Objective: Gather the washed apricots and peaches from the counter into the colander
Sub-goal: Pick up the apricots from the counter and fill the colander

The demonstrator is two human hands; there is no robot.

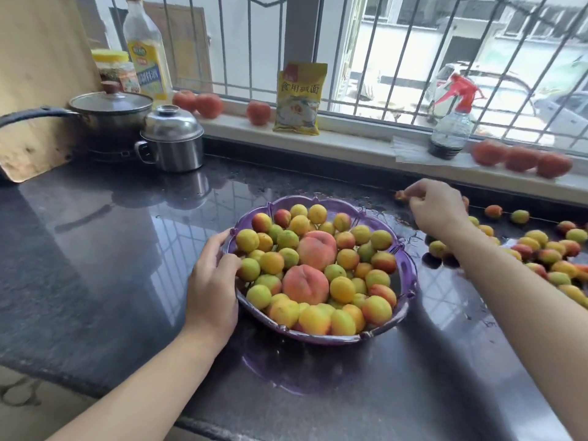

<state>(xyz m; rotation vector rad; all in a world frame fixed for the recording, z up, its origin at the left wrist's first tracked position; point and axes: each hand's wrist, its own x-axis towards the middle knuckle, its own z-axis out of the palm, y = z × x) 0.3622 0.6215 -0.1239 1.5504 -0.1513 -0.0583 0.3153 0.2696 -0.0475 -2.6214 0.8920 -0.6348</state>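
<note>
The right hand [436, 206] is curled at the back of the counter [95, 249], its fingertips pinching a small apricot [400, 195] at the wall edge; whether more fruit sits in the palm cannot be told. The left hand [213, 281] grips the near-left rim of the purple colander [410, 275], thumb over the edge and touching the fruit inside.

The colander is heaped already, with two peaches [305, 284] on top of the apricots in it. Many loose apricots [547, 249] lie scattered to the right of the colander, some along the back edge.

To do this step well, the pinch should likely close round the fruit's middle before lifting, since the counter looks wet and the skin may slip. The fruit is best lowered into a dip in the pile, not dropped on the crown, or it may roll off the rim. The left hand's hold seems worth keeping, as it steadies the colander on the slick stone. Sweeping several apricots together by the right forearm could save trips.
</note>
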